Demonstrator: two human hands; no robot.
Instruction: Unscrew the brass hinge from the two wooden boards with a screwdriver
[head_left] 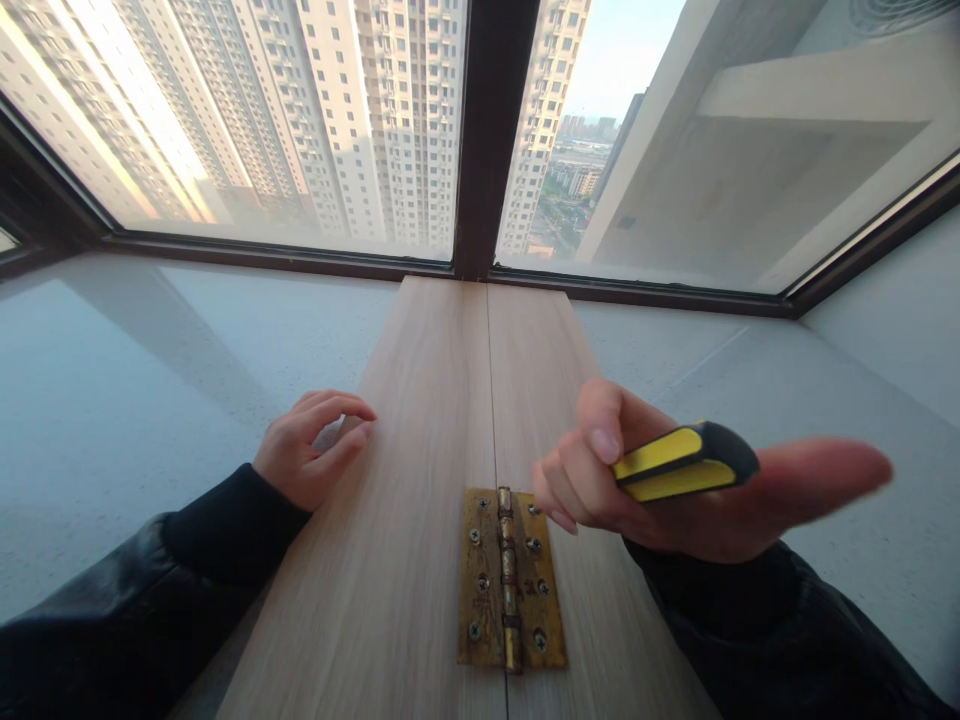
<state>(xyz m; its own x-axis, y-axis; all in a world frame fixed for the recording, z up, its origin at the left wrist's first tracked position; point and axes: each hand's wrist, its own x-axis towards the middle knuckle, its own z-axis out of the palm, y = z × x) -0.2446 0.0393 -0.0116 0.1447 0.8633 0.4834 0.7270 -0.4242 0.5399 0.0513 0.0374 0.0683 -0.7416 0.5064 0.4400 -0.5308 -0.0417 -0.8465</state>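
Note:
A brass-coloured butt hinge (510,580), worn and stained, lies across the seam of two pale wooden boards (420,400). Several cross-head screws sit in its two leaves. My right hand (660,500) is just above and right of the hinge, its fingers curled around a yellow and black screwdriver handle (679,462). Its thumb sticks out to the right, and the shaft is hidden from view. At the left edge of the left board, my left hand (315,445) is loosely curved, thumb and index finger near each other with nothing visible between them.
The boards rest on a pale speckled sill (187,350) and reach the dark window frame (480,150) at the back. Tall buildings (337,120) stand outside the glass. A white wall (892,270) closes off the right side.

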